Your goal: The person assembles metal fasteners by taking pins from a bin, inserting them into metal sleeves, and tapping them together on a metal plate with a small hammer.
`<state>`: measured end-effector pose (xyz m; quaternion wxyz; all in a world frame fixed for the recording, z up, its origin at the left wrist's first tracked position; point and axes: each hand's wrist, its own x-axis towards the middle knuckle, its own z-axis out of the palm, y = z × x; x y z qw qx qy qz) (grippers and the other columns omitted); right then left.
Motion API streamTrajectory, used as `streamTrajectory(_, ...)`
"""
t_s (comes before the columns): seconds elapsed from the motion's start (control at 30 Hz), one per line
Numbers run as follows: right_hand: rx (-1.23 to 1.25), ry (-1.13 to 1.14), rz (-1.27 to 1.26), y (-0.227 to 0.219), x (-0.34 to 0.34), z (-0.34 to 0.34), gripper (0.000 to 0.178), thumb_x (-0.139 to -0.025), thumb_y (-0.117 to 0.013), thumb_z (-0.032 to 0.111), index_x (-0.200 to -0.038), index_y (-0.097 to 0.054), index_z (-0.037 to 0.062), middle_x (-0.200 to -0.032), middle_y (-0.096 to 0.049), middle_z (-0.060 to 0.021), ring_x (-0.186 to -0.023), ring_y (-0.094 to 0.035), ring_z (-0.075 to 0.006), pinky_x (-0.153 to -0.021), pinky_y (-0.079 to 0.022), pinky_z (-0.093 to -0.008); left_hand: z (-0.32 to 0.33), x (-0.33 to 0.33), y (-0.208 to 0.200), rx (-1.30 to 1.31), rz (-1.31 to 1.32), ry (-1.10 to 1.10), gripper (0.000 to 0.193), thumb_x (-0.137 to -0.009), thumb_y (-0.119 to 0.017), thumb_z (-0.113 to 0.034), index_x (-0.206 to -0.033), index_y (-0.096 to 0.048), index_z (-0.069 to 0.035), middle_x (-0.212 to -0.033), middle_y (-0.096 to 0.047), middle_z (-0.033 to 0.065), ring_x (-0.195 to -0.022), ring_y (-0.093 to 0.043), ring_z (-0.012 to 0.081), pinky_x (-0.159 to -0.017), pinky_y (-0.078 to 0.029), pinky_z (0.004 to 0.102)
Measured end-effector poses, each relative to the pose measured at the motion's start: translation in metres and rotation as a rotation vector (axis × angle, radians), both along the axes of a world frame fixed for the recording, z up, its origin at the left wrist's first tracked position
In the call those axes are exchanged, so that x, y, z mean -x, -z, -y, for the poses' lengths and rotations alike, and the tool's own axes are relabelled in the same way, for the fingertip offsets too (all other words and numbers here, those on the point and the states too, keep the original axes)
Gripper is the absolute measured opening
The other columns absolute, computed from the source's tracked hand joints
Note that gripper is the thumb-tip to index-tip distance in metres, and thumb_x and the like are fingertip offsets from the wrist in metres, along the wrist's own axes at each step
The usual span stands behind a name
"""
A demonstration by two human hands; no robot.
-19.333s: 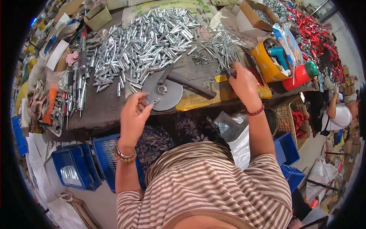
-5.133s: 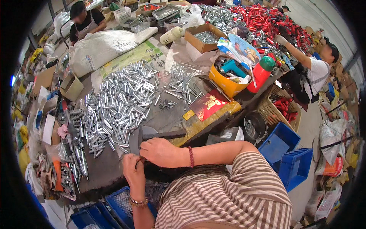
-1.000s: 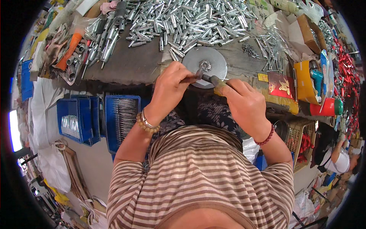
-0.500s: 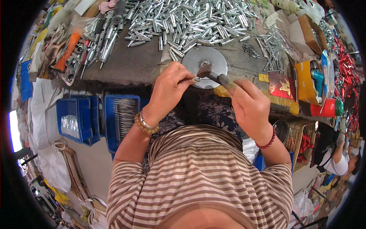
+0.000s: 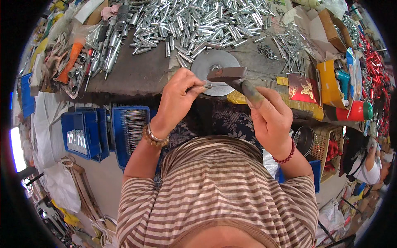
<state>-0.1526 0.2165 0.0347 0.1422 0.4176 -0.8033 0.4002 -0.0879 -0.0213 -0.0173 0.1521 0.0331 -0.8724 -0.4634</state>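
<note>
My right hand (image 5: 271, 118) is closed round the handle of a hammer (image 5: 226, 74). The hammer's dark head hangs above a round grey metal disc (image 5: 200, 67) at the bench's near edge, and part of the disc is hidden behind it. To the left, my left hand (image 5: 178, 99) pinches a small metal piece (image 5: 208, 87) between thumb and fingertips, over the disc's near rim. Its exact kind is too small to tell. Beyond the disc lies a big heap of shiny metal tubes (image 5: 198, 25), a few of them close to its far left rim.
Thin pins (image 5: 291, 47) and small dark screws (image 5: 268, 52) lie right of the disc. Long tools (image 5: 109, 53) and an orange-handled one (image 5: 71, 62) crowd the left. A yellow box (image 5: 329, 84) stands at right. Blue bins (image 5: 118, 136) of metal rods sit below the bench.
The hammer head has come up and turned, now showing its long side. My left hand stays by the disc's near rim with the small piece. The view has shifted slightly.
</note>
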Motion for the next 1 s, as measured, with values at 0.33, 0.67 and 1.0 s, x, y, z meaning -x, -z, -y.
streamTrajectory(0.33,0.056,0.002,-0.055,-0.014,0.004,-0.002,0.029,-0.084,-0.071,-0.003,-0.110,-0.076,0.0070,-0.095,-0.069,-0.0086,-0.082,-0.069,-0.0269,-0.069,-0.057,-0.0361,0.003,-0.001,0.004,-0.026,0.004,0.005,0.013,-0.085,-0.078,0.001,-0.097,-0.074,-0.001,-0.092,-0.062,0.0084,-0.087,-0.063,0.0250,-0.077,-0.050,0.0355)
streamTrajectory(0.67,-0.099,-0.021,0.295,-0.005,0.018,0.000,0.027,-0.092,-0.068,0.002,-0.119,-0.071,0.0043,-0.093,-0.062,-0.0129,-0.084,-0.066,-0.0334,-0.067,-0.052,-0.0409,0.006,0.001,0.011,-0.002,-0.030,0.034,0.019,-0.084,-0.079,0.003,-0.102,-0.076,-0.001,-0.091,-0.061,0.0073,-0.084,-0.061,0.0209,-0.075,-0.049,0.0319)
streamTrajectory(1.0,-0.308,0.052,-0.236,0.025,0.051,0.007,0.031,-0.085,-0.078,0.011,-0.114,-0.070,0.0086,-0.099,-0.061,-0.0110,-0.093,-0.066,-0.0347,-0.078,-0.054,-0.0454,0.009,0.000,0.012,0.326,-0.157,0.100,0.042,-0.088,-0.079,-0.008,-0.124,-0.079,-0.030,-0.085,-0.055,0.0019,-0.075,-0.059,0.0207,-0.064,-0.050,0.0351)
